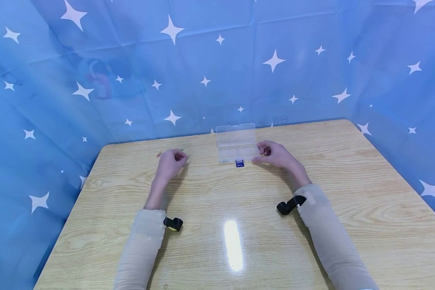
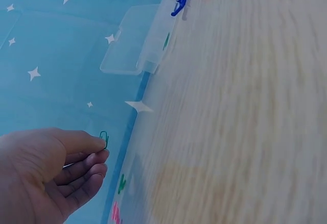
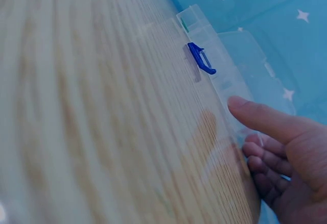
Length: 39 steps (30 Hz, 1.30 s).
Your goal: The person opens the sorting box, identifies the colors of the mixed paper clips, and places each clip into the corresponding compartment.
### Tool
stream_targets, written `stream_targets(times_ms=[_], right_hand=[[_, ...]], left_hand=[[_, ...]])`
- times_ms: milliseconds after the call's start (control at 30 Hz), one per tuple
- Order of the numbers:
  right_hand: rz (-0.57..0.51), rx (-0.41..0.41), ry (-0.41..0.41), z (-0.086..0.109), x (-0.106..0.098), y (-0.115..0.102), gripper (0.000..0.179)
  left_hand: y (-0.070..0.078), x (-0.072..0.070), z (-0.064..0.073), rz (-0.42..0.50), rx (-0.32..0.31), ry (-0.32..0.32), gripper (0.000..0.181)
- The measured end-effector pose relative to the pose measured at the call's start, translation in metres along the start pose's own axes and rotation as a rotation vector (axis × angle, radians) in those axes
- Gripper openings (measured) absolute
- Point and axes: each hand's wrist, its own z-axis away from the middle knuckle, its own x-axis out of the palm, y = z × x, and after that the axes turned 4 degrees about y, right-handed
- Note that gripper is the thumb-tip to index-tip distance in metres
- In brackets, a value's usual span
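My left hand (image 1: 171,164) pinches a small green paper clip (image 2: 104,139) between thumb and forefinger, just above the table's far left part. To the right of it stands a clear plastic compartment box (image 1: 235,153), its lid (image 1: 236,134) raised at the back. A blue latch (image 1: 239,163) sticks out at the box's front. Inside the left-end compartment lies something green, apparently a paper clip (image 3: 184,25). My right hand (image 1: 275,154) holds the box's right end, thumb at the front corner and fingers curled by the side.
Near my left hand lie a green paper clip (image 1: 182,150) and an orange-red one (image 1: 159,154). A blue star-patterned cloth (image 1: 202,60) hangs behind the wooden table (image 1: 202,201). A small ring-like mark (image 1: 165,286) shows at the near edge.
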Motion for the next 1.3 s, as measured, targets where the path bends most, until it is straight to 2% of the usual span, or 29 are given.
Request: stream_targets(times_ms=[367, 500, 933, 1300], right_hand=[[-0.010, -0.001, -0.005, 0.000, 0.000, -0.001, 0.060], [-0.012, 0.002, 0.001, 0.000, 0.000, 0.000, 0.058], [-0.032, 0.005, -0.001, -0.002, 0.001, 0.002, 0.051], [-0.034, 0.013, -0.005, -0.001, 0.001, 0.002, 0.055]], left_hand=[[0.014, 0.012, -0.003, 0.075, 0.034, 0.010, 0.010], [0.018, 0.018, -0.004, 0.102, 0.048, -0.010, 0.010], [0.029, 0.035, -0.008, 0.140, 0.031, -0.025, 0.009], [0.036, 0.049, -0.011, 0.168, 0.066, -0.021, 0.009]])
